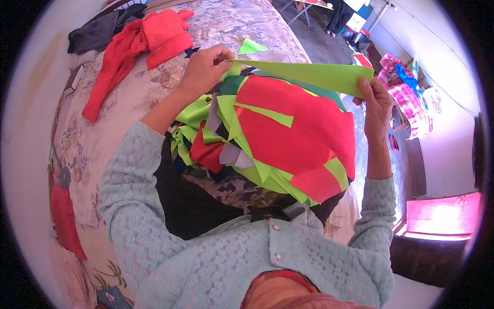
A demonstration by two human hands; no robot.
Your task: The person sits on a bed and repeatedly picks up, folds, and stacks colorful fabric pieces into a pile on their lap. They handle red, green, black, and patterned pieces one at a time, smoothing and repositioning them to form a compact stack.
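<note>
A long lime-green fabric scrap [314, 75] is stretched between my two hands, narrow at its left end and wide at its right. My left hand [208, 67] pinches the narrow tip. At the wide end, my right hand [376, 98] grips the edge between thumb and fingers. Below the strip lies a heap of fabric pieces, with a large red piece [303, 121] on top. A thin lime-green sliver [267, 114] rests on that red piece. Grey scraps [234, 155], dark green cloth [232, 85] and more lime-green pieces [195, 110] stick out at the heap's left side.
The heap sits on a bed with a flowered cover [231, 26]. A red garment [139, 51] and dark clothes [95, 35] lie at the far left. One small green scrap [251, 47] lies beyond my left hand. At right stands a pink box [442, 216]; checked cloth [411, 110] hangs farther back.
</note>
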